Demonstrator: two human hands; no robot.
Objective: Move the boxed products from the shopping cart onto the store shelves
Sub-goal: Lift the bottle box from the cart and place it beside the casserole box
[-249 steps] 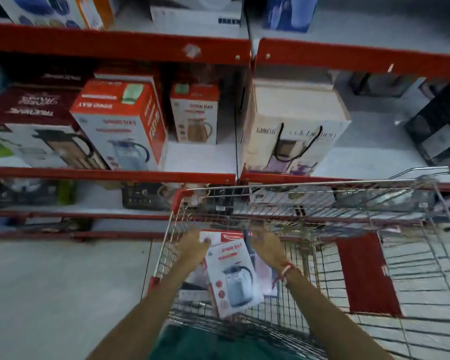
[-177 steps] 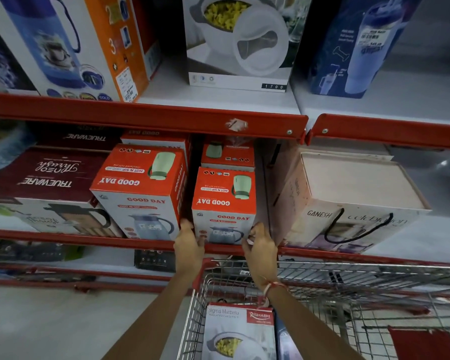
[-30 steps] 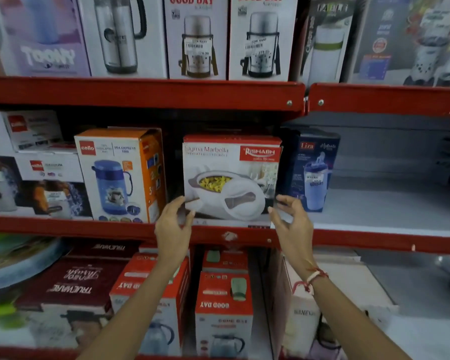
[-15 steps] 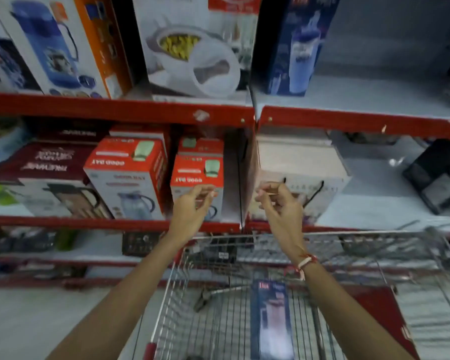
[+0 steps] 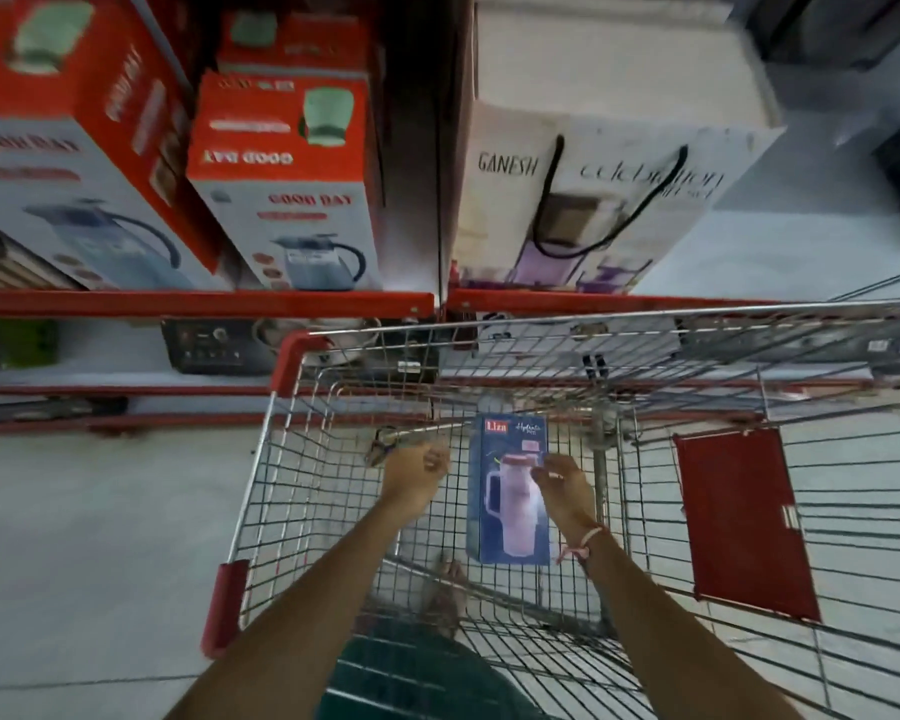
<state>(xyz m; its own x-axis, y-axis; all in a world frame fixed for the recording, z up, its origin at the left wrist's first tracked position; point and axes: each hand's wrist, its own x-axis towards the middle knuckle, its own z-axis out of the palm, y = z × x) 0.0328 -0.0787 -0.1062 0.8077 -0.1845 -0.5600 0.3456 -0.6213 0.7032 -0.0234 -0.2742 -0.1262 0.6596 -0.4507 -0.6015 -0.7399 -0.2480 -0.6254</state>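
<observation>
Blue Liza box [image 5: 510,491] lies flat on the shopping cart [image 5: 281,459] floor, near its front wall. Step in hand looks like reaching for it. Left hand [image 5: 417,472] hovers just beside, fingers loosely curled, empty; right hand [image 5: 562,485] overlaps the box's right edge, fingers part-open. Contact unclear. Next: clasp both sides, lift toward the shelves [image 5: 204,302].

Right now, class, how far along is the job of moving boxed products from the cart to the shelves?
Done: Good Day kettle boxes stand on the shelf. In hand: both hands reach into the shopping cart, the left hand and right hand either side of the blue Liza bottle box, not yet gripping it. Left: lifting and shelving that box, the only one visible in the cart.
</observation>
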